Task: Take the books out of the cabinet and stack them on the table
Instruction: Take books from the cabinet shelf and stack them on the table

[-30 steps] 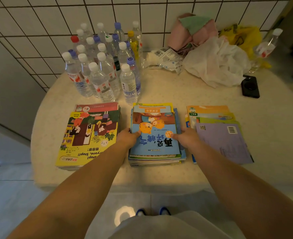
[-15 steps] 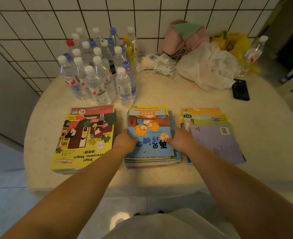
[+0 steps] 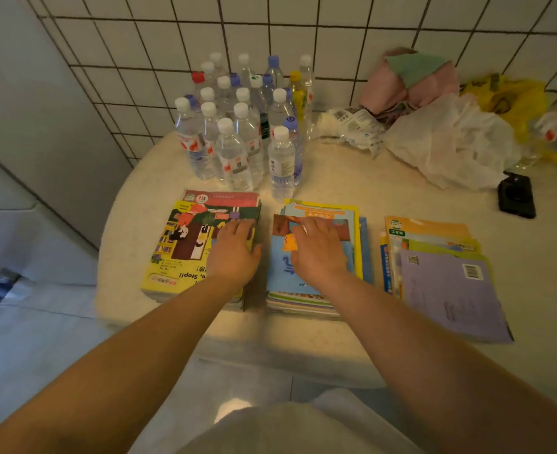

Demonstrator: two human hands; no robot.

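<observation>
Glossy paperback stacks (image 3: 280, 257) lie under both flat, spread hands (image 3: 234, 253) (image 3: 316, 253).

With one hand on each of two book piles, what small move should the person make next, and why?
Probably square up the middle stack. The right hand lies flat on its blue top book, and the books under it stick out unevenly on the far and right sides. The left hand rests on the yellow-covered left stack, which looks tidier. Pushing the loose edges in would steady the pile.
</observation>
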